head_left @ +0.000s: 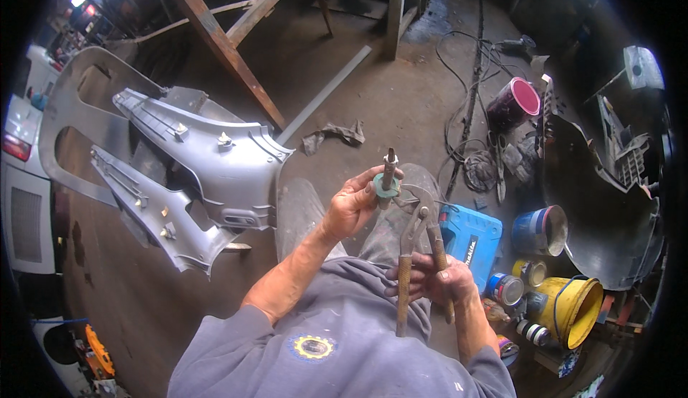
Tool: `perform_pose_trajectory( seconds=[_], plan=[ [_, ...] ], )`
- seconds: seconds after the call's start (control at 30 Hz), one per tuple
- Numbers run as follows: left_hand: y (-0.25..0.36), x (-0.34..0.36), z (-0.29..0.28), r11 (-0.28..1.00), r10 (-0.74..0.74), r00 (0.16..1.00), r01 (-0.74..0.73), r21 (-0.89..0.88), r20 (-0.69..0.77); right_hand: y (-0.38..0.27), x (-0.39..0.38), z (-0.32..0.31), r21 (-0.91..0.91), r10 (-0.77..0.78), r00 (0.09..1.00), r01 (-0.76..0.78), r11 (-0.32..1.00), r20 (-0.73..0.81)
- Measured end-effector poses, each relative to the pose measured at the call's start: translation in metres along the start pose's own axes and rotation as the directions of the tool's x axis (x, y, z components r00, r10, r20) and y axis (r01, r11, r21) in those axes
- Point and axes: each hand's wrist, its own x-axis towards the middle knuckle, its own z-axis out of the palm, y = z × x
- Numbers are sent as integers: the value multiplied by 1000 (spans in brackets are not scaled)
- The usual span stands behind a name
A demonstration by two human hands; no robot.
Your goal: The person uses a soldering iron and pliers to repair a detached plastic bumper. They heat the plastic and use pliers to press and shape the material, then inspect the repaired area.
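Observation:
My left hand [350, 208] is closed around a narrow metal shaft-like part [389, 171] with a green collar, held upright above my lap. I cannot tell exactly what kind of part it is. Slip-joint pliers [424, 213] with worn brownish handles are in my right hand [443, 279], whose fingers wrap about the handles. The pliers' jaws point up and left and lie right beside the lower part of the collar. Whether they actually grip it cannot be made out.
Two silver plastic trim panels [240, 161] lie at the left. A blue tool case [469, 237], a yellow bucket [566, 308] and several paint cans stand at the right. Beyond are a pink-topped can [525, 97], cables [479, 169], a crumpled rag [333, 137] and a metal bar [326, 93].

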Motion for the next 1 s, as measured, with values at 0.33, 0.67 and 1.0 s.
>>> perform_pose_trajectory(
  seconds=[0.33, 0.67, 1.0],
  plan=[
    [-2, -5, -1, 984, 103, 992, -91, 151, -76, -7, -1, 26, 49, 14, 995, -9, 999, -99],
    [-12, -14, -13, 984, 86, 995, -76, 164, -51, 1, -6, 26, 44, -38, 964, 52, 998, -264],
    [-15, -15, -16, 980, 83, 994, -70, 187, -65, 4, -3, 31, 18, -53, 945, 63, 998, -321]
  ],
)
